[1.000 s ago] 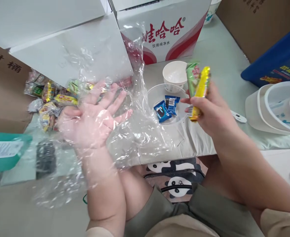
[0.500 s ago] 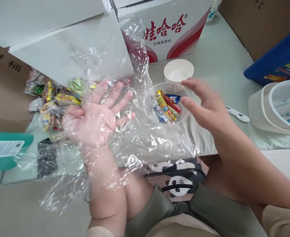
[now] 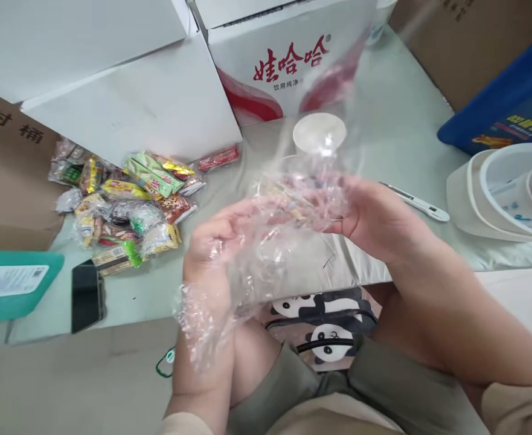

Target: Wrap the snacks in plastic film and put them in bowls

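Observation:
A crumpled sheet of clear plastic film hangs between my hands and drapes over my left wrist. My left hand has its fingers curled on the film from the left. On the right side, my right hand closes on the same film, its fingertips blurred behind the plastic. Beneath and behind the film is the clear round bowl with wrapped snacks, mostly hidden by hands and glare. A white paper bowl stands just behind, partly seen through the raised film.
Wrapped snacks lie piled on the left, near a black phone and a teal pouch. White cartons stand behind. To the right are a white utility knife, nested tubs and a blue container.
The film has swung from the left to between my hands, uncovering the snack pile and phone. My left hand has moved right and curled its fingers; my right hand has come down onto the film.

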Motion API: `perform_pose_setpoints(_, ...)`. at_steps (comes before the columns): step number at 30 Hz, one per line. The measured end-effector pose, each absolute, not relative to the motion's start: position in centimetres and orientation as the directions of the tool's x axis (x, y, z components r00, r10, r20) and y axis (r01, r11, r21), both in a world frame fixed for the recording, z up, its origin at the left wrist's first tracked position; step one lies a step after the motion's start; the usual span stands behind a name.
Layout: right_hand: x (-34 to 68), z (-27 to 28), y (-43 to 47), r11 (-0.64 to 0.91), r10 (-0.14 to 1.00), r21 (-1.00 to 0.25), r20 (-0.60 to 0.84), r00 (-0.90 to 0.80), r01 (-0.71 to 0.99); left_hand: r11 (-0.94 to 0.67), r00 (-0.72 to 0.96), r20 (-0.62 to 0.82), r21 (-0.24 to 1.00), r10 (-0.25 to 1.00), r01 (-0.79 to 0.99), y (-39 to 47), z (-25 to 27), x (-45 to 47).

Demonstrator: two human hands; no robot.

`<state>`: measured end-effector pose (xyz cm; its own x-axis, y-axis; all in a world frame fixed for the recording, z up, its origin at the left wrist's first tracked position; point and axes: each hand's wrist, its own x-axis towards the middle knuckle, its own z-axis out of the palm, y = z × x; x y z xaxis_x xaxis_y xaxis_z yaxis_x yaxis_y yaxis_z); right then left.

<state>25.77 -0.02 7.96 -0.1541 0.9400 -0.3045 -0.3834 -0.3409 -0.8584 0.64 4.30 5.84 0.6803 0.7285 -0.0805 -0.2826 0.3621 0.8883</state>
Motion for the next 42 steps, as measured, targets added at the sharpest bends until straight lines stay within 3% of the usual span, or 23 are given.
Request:
perform_pose_setpoints(5,25.5,7.1,0.0,-0.198,0.980,-0.970,-0.199,-0.010,-0.139,0.225,0.610,-0.134,0.972,0.781,-0.075,4.4,5.3,0.5)
perform_pose_setpoints(9,25.5,7.0,-0.1,-0.098,0.988,-0.995,-0.101,0.117,-0.030,-0.081,0.360,0.061,0.996,0.931,0.041,4.6,5.9,-0.3)
perform_pose_setpoints(11,25.6,6.9,-0.1,-0.093,0.984,-0.995,-0.098,0.151,-0.035,-0.261,0.312,0.203,0.952,0.928,0.156,4.1,6.5,0.1)
perform_pose_setpoints(14,25.3,6.9,-0.4,-0.094,0.982,-0.991,-0.108,0.155,-0.094,-0.469,0.389,0.325,0.803,0.862,0.368,3.1,6.5,2.2)
perform_pose_setpoints(17,24.6,6.9,-0.7,-0.082,0.988,-0.982,-0.102,0.113,-0.172,-0.561,0.403,0.401,0.683,0.823,0.468,2.8,5.3,4.7)
perform_pose_setpoints(21,24.0,6.7,-0.9,-0.104,0.989,-0.969,-0.125,0.082,-0.224,-0.490,0.226,0.435,0.764,0.872,0.420,3.3,4.3,5.7)
perform_pose_setpoints(27,24.5,5.9,-0.8,-0.135,0.984,-0.975,-0.153,0.095,-0.175,-0.215,0.031,0.214,0.976,0.976,0.038,3.6,6.1,4.2)
perform_pose_setpoints(32,25.2,4.7,-0.9,0.016,0.972,-0.998,0.000,0.234,-0.066,-0.124,-0.098,0.113,0.986,0.989,-0.108,3.9,7.1,3.6)
perform_pose_setpoints(36,25.8,4.2,-1.0,0.076,0.935,-0.996,0.058,0.350,-0.039,-0.179,-0.245,0.150,0.979,0.958,-0.099,4.2,7.5,3.4)
perform_pose_setpoints(39,26.1,4.1,-1.0,0.128,0.921,-0.987,0.083,0.381,-0.095,-0.185,-0.335,0.134,0.975,0.933,-0.124,4.7,7.3,3.1)
perform_pose_setpoints(42,26.4,4.3,-0.9,0.139,0.936,-0.964,0.053,0.348,-0.227,-0.110,-0.263,0.058,0.976,0.963,-0.189,5.1,7.1,2.5)
